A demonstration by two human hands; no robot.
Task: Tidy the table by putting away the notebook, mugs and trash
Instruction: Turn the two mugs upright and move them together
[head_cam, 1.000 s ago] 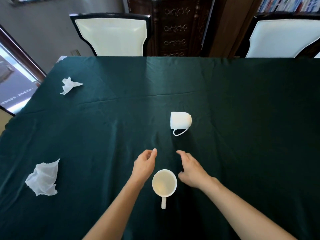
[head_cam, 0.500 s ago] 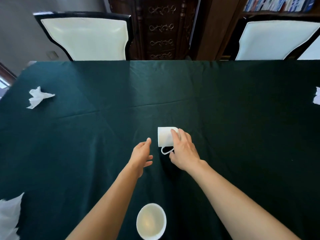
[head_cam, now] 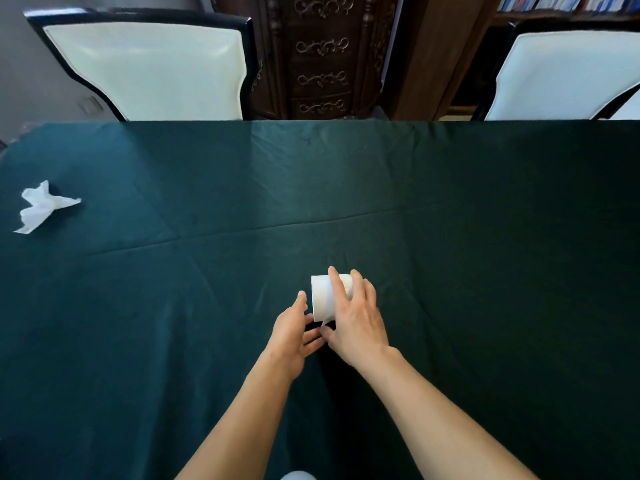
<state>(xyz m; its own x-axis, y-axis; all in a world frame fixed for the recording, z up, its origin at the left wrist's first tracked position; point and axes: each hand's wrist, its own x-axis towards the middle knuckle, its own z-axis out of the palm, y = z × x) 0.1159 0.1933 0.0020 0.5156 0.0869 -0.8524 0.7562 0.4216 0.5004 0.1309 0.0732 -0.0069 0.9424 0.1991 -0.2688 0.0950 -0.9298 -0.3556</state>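
Two bare hands are being held close together over the middle of the desk (head_cam: pixel 450 202), which is being covered by a dark green cloth (head_cam: pixel 173 323). A white mug (head_cam: pixel 323 299) is being kept on its side there, with its mouth turned to the left. The right hand (head_cam: pixel 356 320) is being laid over the mug from the near right; its fingers (head_cam: pixel 336 282) are being curled across the top of the mug's wall and its thumb is being pressed in at the near side, where a bit of the handle is just being shown. That grip is being closed on the mug, though whether the mug is being lifted clear of the cloth cannot be told. The left hand (head_cam: pixel 294 329) is being held just left of the mug, its grip half open and nothing being held in it; its thumb tip is being brought right beside the rim, and contact cannot be told. A crumpled tissue (head_cam: pixel 40 207) is being left on the cloth at the far left, well apart from the hands. The rim of a second mug (head_cam: pixel 298 475) is being cut off by the near edge of the view, between the forearms. Two white-backed chairs (head_cam: pixel 149 67) are being stood along the far side of the desk, with a carved dark cabinet (head_cam: pixel 322 57) between them.
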